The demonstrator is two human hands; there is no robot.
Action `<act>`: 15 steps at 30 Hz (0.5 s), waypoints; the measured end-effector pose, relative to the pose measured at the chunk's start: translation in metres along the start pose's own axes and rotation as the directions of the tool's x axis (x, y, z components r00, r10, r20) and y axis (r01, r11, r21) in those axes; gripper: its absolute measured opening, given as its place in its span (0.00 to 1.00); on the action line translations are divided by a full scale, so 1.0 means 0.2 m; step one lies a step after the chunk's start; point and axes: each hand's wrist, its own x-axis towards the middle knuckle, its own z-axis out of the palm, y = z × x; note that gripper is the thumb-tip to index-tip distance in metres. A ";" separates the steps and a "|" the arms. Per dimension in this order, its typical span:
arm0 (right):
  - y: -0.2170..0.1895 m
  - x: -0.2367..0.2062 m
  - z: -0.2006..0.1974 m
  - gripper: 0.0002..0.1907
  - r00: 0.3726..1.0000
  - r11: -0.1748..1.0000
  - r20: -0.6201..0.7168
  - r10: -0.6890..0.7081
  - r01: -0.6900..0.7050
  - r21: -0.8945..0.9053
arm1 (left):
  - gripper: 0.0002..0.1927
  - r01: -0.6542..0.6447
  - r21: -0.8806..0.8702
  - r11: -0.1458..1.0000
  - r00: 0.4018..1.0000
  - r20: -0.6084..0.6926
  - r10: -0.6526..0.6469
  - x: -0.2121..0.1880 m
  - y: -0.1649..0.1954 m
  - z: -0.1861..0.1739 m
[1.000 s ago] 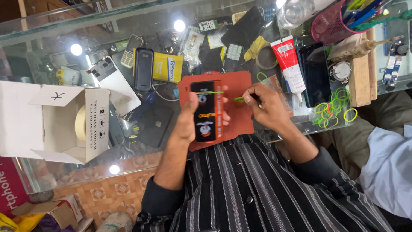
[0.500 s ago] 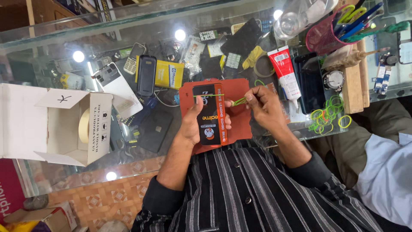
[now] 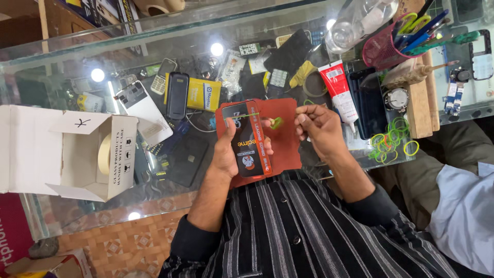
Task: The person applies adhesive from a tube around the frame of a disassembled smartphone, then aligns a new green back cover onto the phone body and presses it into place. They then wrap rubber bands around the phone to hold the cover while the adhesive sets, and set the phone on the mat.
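Phone (image 3: 249, 140), dark-screened with a printed film on its face, lying lengthwise on a red mat (image 3: 285, 144) at the near edge of the glass table (image 3: 62, 62), just above a black striped shirt with pale lines. Left hand (image 3: 232, 150) closed around the phone from the side, thumb on the screen, fingers wrapped under its edge. Green rubber band (image 3: 276, 122) stretched across the phone's far end, one loop standing free beside the left fingertips. Right hand (image 3: 318, 126) just beside that loop, fingers curled together and pinched; whether touching the band, impossible to tell.

To the left, an open white cardboard box (image 3: 67, 154) with a roll of tape inside. To the right, a scatter of green and yellow rubber bands (image 3: 393, 139) on the glass, near a wooden block (image 3: 422, 103).

Farther off, a red and white tube (image 3: 339, 90), a black keypad phone (image 3: 177, 95) resting on a yellow box (image 3: 203, 95), a white phone back (image 3: 144, 110). At the far right, a pink mesh cup (image 3: 383, 49) full of pens and scissors.
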 end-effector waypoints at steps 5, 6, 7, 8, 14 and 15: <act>-0.04 -0.10 0.07 0.11 0.930 0.819 0.119 -0.348 0.363 -0.445 | 0.49 0.056 -0.078 0.995 0.998 0.023 -0.055 0.00 -0.01 0.02; -0.04 -0.11 0.09 0.11 0.905 0.733 0.158 -0.394 0.414 -0.540 | 0.50 0.072 -0.116 0.991 0.997 0.046 -0.067 0.00 -0.02 0.02; -0.04 -0.12 0.10 0.12 0.878 0.634 0.202 -0.433 0.456 -0.625 | 0.49 0.049 -0.100 0.994 0.998 0.042 -0.045 0.00 -0.03 0.02; -0.03 -0.11 0.11 0.11 0.899 0.694 0.173 -0.403 0.423 -0.583 | 0.49 0.025 -0.082 0.996 0.999 0.038 -0.022 0.01 -0.04 0.03; 0.05 -0.05 0.08 0.05 0.960 0.922 0.157 -0.230 0.267 -0.281 | 0.50 0.039 -0.080 0.996 0.998 0.061 -0.034 0.01 -0.04 0.00; 0.06 -0.05 0.07 0.04 0.964 0.933 0.162 -0.211 0.248 -0.259 | 0.50 0.036 -0.090 0.995 0.997 0.069 -0.030 0.00 -0.04 -0.01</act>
